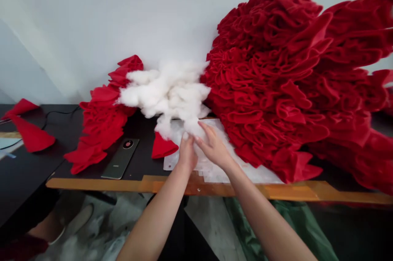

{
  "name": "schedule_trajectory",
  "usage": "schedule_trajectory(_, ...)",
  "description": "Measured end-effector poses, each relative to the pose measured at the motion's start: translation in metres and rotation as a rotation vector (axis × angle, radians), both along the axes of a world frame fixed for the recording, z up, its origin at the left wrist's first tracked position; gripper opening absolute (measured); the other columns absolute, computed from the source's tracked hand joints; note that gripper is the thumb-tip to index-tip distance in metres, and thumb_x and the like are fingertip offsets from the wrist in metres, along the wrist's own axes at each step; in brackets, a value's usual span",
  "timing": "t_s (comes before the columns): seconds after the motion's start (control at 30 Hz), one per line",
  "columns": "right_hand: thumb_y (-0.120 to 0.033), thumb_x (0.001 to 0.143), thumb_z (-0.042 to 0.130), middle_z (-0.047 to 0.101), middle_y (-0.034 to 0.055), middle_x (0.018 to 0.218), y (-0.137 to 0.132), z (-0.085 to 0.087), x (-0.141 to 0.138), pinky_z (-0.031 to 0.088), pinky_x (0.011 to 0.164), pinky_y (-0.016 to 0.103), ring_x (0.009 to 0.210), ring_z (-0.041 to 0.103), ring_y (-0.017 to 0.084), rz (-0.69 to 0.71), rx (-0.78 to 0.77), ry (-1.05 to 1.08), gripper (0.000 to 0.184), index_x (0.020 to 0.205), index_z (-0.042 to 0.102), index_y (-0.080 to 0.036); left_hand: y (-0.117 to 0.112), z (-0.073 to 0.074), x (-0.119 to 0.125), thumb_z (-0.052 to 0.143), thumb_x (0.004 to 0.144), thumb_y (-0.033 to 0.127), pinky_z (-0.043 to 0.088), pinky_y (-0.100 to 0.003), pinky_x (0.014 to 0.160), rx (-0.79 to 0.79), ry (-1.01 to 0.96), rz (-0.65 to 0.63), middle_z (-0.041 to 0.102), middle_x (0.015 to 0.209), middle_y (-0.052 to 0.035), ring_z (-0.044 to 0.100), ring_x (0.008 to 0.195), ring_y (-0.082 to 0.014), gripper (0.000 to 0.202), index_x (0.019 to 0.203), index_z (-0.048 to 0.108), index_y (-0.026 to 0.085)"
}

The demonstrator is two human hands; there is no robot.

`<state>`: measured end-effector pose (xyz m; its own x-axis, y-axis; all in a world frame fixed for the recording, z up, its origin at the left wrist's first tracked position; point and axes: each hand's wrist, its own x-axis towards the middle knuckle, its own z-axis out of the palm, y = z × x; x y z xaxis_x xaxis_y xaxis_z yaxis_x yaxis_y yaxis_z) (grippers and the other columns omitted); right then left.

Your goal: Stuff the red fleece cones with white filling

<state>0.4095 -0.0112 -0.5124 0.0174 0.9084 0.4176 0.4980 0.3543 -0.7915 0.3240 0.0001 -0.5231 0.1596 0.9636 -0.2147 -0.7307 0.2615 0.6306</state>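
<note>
Bare forearms (153, 220) reach forward; partly open left hand (187, 153) and right hand (213, 146) press white stuffing (162, 93) straight ahead, right nearer red ruffled fabric (276, 80).

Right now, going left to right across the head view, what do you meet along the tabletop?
Red fabric triangle → small red ruffled bunch → smartphone → red fabric piece → left hand → right hand → large red ruffled mass

On the table (147, 158), fibrefill (164, 97) lies between one ruffled fabric pile (102, 117) at left and another (285, 80) at right.
</note>
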Motion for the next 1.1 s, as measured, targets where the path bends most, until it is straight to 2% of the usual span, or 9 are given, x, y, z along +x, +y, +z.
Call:
schedule_trajectory(0.17, -0.045, 0.079, 0.056, 0.047, 0.0172, 0.133, -0.01, -0.019, -0.018, 0.031, 0.108, 0.046, 0.127, 0.04, 0.029, -0.018, 0.094, 0.011, 0.062, 0.131, 0.046, -0.014, -0.007, 0.01, -0.021, 0.038, 0.091, 0.049, 0.046, -0.032, 0.093, -0.071, -0.159, -0.213, 0.067, 0.101, -0.0087, 0.06, 0.106, -0.0212, 0.043, 0.101, 0.063, 0.016)
schedule_trajectory(0.3, -0.04, 0.076, 0.058, 0.061, 0.0121, 0.114, -0.011, -0.021, -0.019, 0.041, 0.098, 0.042, 0.107, 0.056, 0.027, -0.122, 0.038, 0.268, 0.043, 0.113, 0.057, -0.016, -0.026, 0.013, -0.028, 0.043, 0.082, 0.067, 0.043, -0.037, 0.098, 0.078, -0.118, -0.386, 0.065, 0.107, -0.0116, 0.053, 0.117, -0.0272, 0.057, 0.101, 0.064, 0.017)
schedule_trajectory(0.37, -0.04, 0.073, 0.06, 0.066, 0.0088, 0.101, -0.014, -0.02, -0.014, 0.048, 0.086, 0.039, 0.092, 0.061, 0.025, -0.115, -0.06, 0.48, 0.041, 0.106, 0.058, -0.017, -0.037, 0.01, -0.039, 0.059, 0.077, 0.057, 0.038, -0.037, 0.102, 0.234, 0.149, -0.329, 0.061, 0.117, -0.0106, 0.046, 0.123, -0.0278, 0.045, 0.104, 0.064, 0.02)
schedule_trajectory(0.5, -0.042, 0.057, 0.077, 0.066, 0.0013, 0.075, -0.028, -0.017, 0.002, 0.051, 0.055, 0.031, 0.058, 0.061, 0.02, -0.025, -0.365, 0.867, 0.056, 0.103, 0.055, -0.02, -0.042, -0.006, -0.082, 0.069, 0.071, 0.019, 0.026, -0.043, 0.11, 0.684, 1.037, 0.121, 0.046, 0.131, -0.0138, 0.037, 0.127, -0.0304, 0.05, 0.119, 0.057, 0.02)
schedule_trajectory(0.57, -0.04, 0.052, 0.08, 0.065, 0.0004, 0.07, -0.038, -0.016, 0.005, 0.049, 0.049, 0.028, 0.052, 0.059, 0.019, 0.031, -0.482, 0.908, 0.057, 0.1, 0.055, -0.02, -0.029, -0.015, -0.107, 0.065, 0.067, 0.01, 0.027, -0.051, 0.107, 0.742, 1.45, 0.286, 0.044, 0.127, -0.0171, 0.037, 0.124, -0.035, 0.051, 0.117, 0.059, 0.016)
schedule_trajectory(0.67, -0.041, 0.057, 0.078, 0.064, 0.0003, 0.066, -0.051, -0.017, 0.0, 0.045, 0.043, 0.025, 0.047, 0.056, 0.016, 0.142, -0.564, 0.832, 0.051, 0.099, 0.058, -0.019, -0.002, -0.022, -0.13, 0.057, 0.066, 0.004, 0.039, -0.046, 0.094, 0.693, 1.661, 0.256, 0.052, 0.108, -0.0131, 0.048, 0.107, -0.0315, 0.036, 0.098, 0.066, 0.017)
schedule_trajectory(0.83, -0.028, 0.072, 0.057, 0.067, 0.0032, 0.081, -0.06, -0.022, -0.025, 0.053, 0.055, 0.029, 0.063, 0.063, 0.02, 0.239, -0.404, 0.4, 0.033, 0.104, 0.063, -0.018, 0.013, -0.018, -0.129, 0.06, 0.063, 0.007, 0.042, -0.03, 0.078, 0.513, 1.229, 0.194, 0.059, 0.074, -0.0028, 0.054, 0.075, -0.0192, 0.017, 0.071, 0.067, 0.02)
schedule_trajectory(0.97, -0.006, 0.065, 0.045, 0.06, 0.0076, 0.12, -0.061, -0.026, -0.047, 0.046, 0.095, 0.034, 0.108, 0.058, 0.023, 0.177, 0.019, -0.097, 0.048, 0.107, 0.065, -0.018, 0.002, -0.008, -0.116, 0.056, 0.065, 0.008, 0.043, -0.028, 0.07, 0.454, 1.113, 0.09, 0.067, 0.078, -0.0042, 0.059, 0.073, -0.0192, 0.021, 0.078, 0.067, 0.019)
schedule_trajectory(1.1, -0.002, 0.066, 0.043, 0.06, 0.0099, 0.12, -0.056, -0.022, -0.061, 0.05, 0.086, 0.032, 0.1, 0.061, 0.024, 0.039, -0.053, -0.344, 0.052, 0.112, 0.062, -0.017, -0.014, 0.001, -0.104, 0.054, 0.069, 0.008, 0.044, -0.031, 0.08, 0.531, 1.225, 0.121, 0.069, 0.088, -0.0051, 0.061, 0.084, -0.022, 0.023, 0.084, 0.067, 0.021)
